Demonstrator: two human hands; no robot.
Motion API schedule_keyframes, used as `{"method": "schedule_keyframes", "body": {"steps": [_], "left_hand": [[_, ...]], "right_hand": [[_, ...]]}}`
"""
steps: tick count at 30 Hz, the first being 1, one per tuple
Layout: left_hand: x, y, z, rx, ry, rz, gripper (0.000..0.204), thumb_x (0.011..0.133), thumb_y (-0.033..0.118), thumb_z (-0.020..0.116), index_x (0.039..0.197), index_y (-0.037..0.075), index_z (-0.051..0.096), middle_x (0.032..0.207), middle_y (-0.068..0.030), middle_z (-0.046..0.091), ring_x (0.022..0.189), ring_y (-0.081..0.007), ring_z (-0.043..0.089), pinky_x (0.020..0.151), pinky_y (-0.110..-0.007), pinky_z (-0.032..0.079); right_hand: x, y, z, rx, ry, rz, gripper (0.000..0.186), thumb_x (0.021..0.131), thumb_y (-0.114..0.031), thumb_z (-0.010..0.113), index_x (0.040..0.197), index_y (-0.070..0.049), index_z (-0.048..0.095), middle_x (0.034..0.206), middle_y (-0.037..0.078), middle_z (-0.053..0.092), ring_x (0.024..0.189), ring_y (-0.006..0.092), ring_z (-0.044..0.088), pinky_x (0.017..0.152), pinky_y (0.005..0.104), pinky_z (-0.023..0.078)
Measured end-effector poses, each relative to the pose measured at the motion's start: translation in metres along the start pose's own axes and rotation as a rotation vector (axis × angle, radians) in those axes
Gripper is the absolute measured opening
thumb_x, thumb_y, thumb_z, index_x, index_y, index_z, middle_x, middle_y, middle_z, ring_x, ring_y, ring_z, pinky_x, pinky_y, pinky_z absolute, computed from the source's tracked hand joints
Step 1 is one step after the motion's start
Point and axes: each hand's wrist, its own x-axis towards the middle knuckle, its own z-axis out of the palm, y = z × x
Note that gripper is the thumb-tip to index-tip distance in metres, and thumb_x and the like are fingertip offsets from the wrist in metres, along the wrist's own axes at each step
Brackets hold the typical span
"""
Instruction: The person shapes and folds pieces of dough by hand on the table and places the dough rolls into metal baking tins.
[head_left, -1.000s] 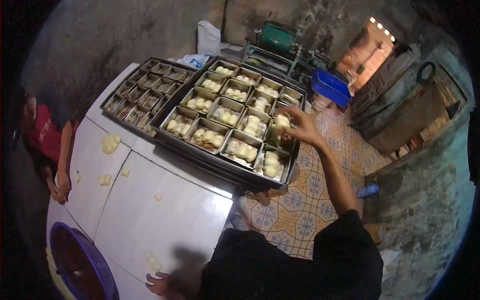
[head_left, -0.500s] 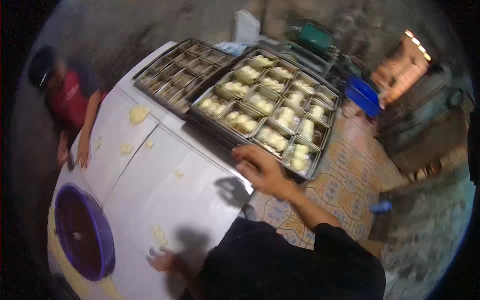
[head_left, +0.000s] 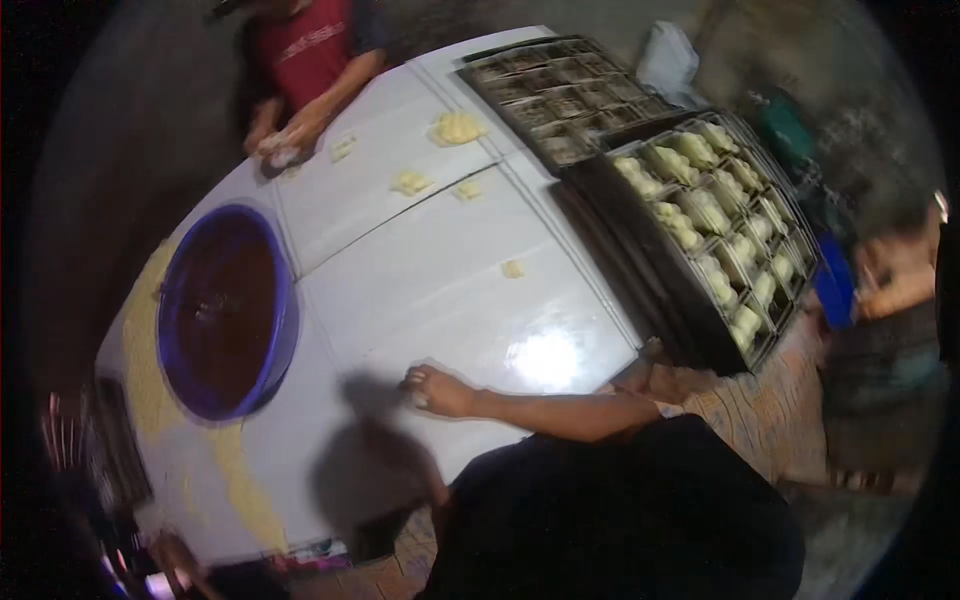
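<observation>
My right hand [head_left: 435, 390] is low over the white tabletop [head_left: 350, 250], its fingers curled round something pale that I cannot make out. My left forearm [head_left: 430, 468] reaches up beside it; that hand is lost in shadow and behind the right one. Small pale dough pieces lie farther off, including a lump [head_left: 459, 128], a piece [head_left: 410, 182] and a scrap [head_left: 513, 268]. To the right, a dark tray [head_left: 590, 215] holds tins with dough balls [head_left: 705, 210]; behind it is a tray of tins [head_left: 560, 90] without visible dough. A blue basin [head_left: 285, 330] with dark contents stands at left.
A co-worker in red [head_left: 305, 55] handles something pale at the table's far edge. Another person's hand [head_left: 172, 555] shows at lower left. Yellowish crumbs [head_left: 240, 485] lie beside the basin. A blue crate [head_left: 835, 280] and green machine [head_left: 785, 130] are beyond the trays.
The view has swung left. My right hand has come away from the tins down to the tabletop beside my left. The co-worker's hands have come together around something pale.
</observation>
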Motion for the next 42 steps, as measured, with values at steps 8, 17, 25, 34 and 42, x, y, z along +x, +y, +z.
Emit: {"method": "schedule_keyframes", "body": {"steps": [8, 17, 25, 34, 42], "left_hand": [[-0.001, 0.015, -0.004, 0.177, 0.155, -0.062, 0.026, 0.089, 0.033, 0.054, 0.098, 0.011, 0.062, 0.102, -0.0135, 0.061, 0.093, -0.0338, 0.058, 0.077, -0.048, 0.047], [-0.016, 0.108, -0.033, 0.083, 0.209, 0.061, 0.026, 0.09, 0.031, 0.053, 0.101, 0.01, 0.062, 0.103, -0.0134, 0.061, 0.094, -0.0331, 0.058, 0.077, -0.048, 0.048], [-0.048, 0.158, -0.028, 0.193, 0.249, 0.055, 0.026, 0.09, 0.029, 0.052, 0.103, 0.008, 0.061, 0.105, -0.0133, 0.061, 0.096, -0.0324, 0.059, 0.077, -0.047, 0.048], [-0.088, 0.25, -0.016, 0.316, 0.196, 0.061, 0.026, 0.09, 0.026, 0.052, 0.106, 0.007, 0.061, 0.106, -0.0132, 0.061, 0.097, -0.0316, 0.059, 0.078, -0.046, 0.048], [-0.083, 0.262, -0.017, 0.403, 0.155, -0.024, 0.027, 0.091, 0.024, 0.051, 0.108, 0.006, 0.06, 0.108, -0.0131, 0.061, 0.098, -0.0309, 0.059, 0.078, -0.045, 0.048]], "right_hand": [[-0.111, -0.066, -0.305, 0.793, -0.14, 0.289, 0.055, 0.079, -0.028, 0.077, 0.125, -0.005, 0.056, 0.122, 0.012, 0.058, 0.111, 0.0215, 0.056, 0.093, 0.036, 0.046], [-0.332, -0.002, -0.715, -0.531, 0.782, 0.786, 0.048, 0.073, -0.02, 0.081, 0.113, -0.003, 0.062, 0.111, 0.008, 0.06, 0.104, 0.0181, 0.059, 0.088, 0.0309, 0.048], [-0.433, 0.1, -0.777, -0.834, 0.822, 0.947, 0.061, 0.091, -0.036, 0.057, 0.141, -0.008, 0.038, 0.121, 0.023, 0.06, 0.106, 0.04, 0.059, 0.096, 0.0454, 0.04], [-0.489, 0.135, -0.822, -0.854, 0.431, 0.813, 0.03, 0.082, -0.017, 0.059, 0.111, -0.012, 0.064, 0.126, 0.011, 0.058, 0.123, 0.0321, 0.046, 0.096, 0.0514, 0.037], [-0.498, 0.134, -0.808, -0.783, 0.318, 0.929, 0.038, 0.082, -0.02, 0.061, 0.12, -0.016, 0.062, 0.135, 0.015, 0.049, 0.13, 0.0334, 0.038, 0.102, 0.052, 0.028]]}}
